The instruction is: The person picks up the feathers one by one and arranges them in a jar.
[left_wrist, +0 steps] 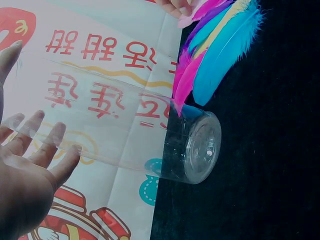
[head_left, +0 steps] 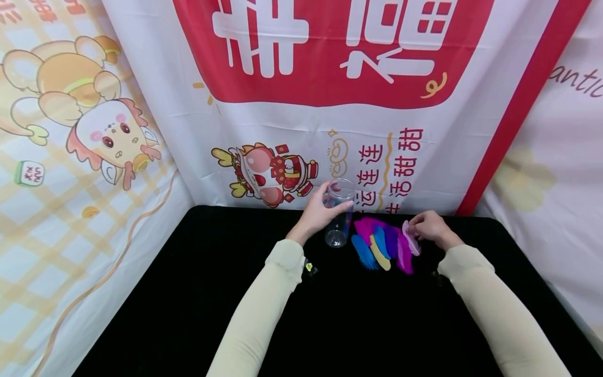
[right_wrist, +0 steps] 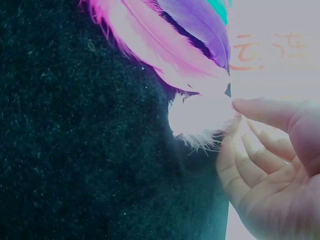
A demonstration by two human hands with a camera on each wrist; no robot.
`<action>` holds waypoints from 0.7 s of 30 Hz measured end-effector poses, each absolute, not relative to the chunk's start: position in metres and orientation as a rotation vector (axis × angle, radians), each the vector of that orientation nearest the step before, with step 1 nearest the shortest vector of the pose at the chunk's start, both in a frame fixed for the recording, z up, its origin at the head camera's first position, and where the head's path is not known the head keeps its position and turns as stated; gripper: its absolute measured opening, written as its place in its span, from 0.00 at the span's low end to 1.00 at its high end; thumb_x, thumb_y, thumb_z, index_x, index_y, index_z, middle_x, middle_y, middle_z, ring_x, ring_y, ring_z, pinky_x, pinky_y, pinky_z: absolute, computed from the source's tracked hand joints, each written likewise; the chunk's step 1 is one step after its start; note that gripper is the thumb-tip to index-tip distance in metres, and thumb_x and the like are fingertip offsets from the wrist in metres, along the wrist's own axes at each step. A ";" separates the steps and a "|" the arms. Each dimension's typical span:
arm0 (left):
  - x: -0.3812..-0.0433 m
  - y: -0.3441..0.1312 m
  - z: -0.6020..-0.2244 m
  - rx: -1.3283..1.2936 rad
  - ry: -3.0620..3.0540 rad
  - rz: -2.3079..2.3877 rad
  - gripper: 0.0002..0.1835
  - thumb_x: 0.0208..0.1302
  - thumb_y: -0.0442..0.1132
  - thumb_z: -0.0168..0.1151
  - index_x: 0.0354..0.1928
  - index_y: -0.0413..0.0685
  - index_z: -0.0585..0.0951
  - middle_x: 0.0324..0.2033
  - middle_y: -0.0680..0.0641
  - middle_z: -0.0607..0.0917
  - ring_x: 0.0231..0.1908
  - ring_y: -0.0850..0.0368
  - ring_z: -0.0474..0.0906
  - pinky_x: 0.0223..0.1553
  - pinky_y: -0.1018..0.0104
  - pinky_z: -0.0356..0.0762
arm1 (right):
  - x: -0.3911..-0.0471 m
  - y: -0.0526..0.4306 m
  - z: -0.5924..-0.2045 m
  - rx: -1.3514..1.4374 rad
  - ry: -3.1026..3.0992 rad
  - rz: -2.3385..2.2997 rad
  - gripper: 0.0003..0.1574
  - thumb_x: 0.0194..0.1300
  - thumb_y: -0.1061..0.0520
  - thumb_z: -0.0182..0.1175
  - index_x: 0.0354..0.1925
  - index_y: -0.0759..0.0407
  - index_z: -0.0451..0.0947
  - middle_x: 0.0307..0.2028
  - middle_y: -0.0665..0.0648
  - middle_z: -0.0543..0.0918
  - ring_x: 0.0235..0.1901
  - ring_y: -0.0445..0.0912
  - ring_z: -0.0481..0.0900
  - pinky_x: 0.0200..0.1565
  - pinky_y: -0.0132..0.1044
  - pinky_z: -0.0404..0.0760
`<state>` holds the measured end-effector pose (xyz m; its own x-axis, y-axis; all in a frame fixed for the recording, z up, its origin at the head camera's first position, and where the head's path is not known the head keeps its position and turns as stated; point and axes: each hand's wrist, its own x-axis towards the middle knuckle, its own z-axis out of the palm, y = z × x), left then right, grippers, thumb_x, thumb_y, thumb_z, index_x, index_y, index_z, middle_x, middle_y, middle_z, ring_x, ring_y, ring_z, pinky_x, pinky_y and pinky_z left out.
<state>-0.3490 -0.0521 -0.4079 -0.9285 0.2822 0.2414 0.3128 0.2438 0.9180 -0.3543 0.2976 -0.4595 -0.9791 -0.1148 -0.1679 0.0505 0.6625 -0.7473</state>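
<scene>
Near mid-frame, a left hand (head_left: 314, 212) grips a clear cup (head_left: 336, 236), seemingly without feathers inside; toward center right, the right hand (head_left: 433, 228) pinches a pale pink feather (head_left: 412, 243), the other feathers (head_left: 391, 241) lying untouched between.

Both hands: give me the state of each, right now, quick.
Left hand: closed around the clear container, holding it.
Right hand: closed, pinching the pale pink feather.
</scene>
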 end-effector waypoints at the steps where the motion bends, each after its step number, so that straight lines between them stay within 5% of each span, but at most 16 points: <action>1: -0.349 -0.052 -0.408 -0.590 -2.459 -1.821 0.43 0.62 0.57 0.73 0.74 0.54 0.66 0.62 0.50 0.77 0.61 0.49 0.75 0.60 0.50 0.77 | -0.354 0.298 -0.459 -0.056 2.674 -1.217 0.17 0.69 0.64 0.62 0.49 0.78 0.81 0.37 0.61 0.87 0.32 0.44 0.84 0.39 0.48 0.86; 21: -0.352 -0.054 -0.410 -0.618 -2.505 -1.735 0.40 0.64 0.60 0.70 0.73 0.55 0.67 0.60 0.51 0.78 0.59 0.49 0.77 0.60 0.51 0.77 | -0.345 0.306 -0.445 -0.088 2.658 -1.369 0.19 0.70 0.65 0.61 0.51 0.82 0.77 0.39 0.65 0.86 0.31 0.43 0.84 0.37 0.41 0.88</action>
<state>-0.3522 -0.0543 -0.4096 -0.9206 0.3019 0.2478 0.3382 0.2988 0.8924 -0.3448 0.3059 -0.4447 -0.9870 -0.1205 -0.1064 0.0166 0.5817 -0.8132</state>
